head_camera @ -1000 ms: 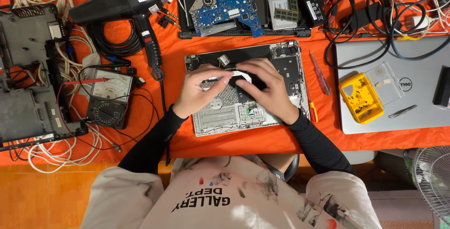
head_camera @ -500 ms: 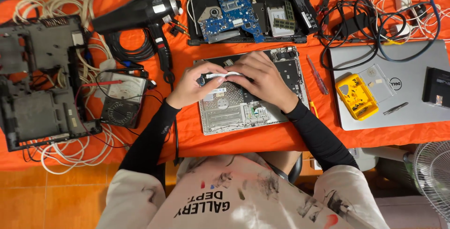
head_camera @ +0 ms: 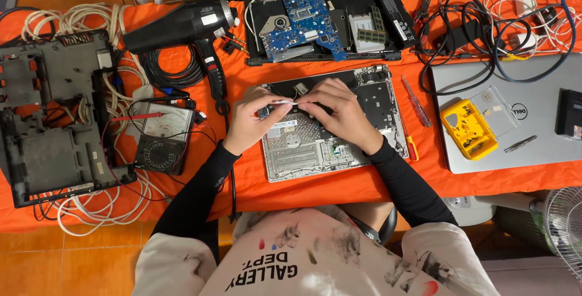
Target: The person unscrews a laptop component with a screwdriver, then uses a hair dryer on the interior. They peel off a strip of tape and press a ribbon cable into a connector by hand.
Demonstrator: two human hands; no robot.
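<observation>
Fingers (head_camera: 276, 99) of the left hand (head_camera: 251, 123) pinch a small white strip (head_camera: 282, 102), and the right hand (head_camera: 342, 114) pinches its other end. Both hands are over the open silver laptop base (head_camera: 327, 144) in the middle of the frame. A black hair dryer (head_camera: 182, 26) lies at the upper left on the orange cloth (head_camera: 242, 175).

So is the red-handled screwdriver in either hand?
No, the red-handled screwdriver lies on the orange cloth, right of the open laptop base.
</observation>
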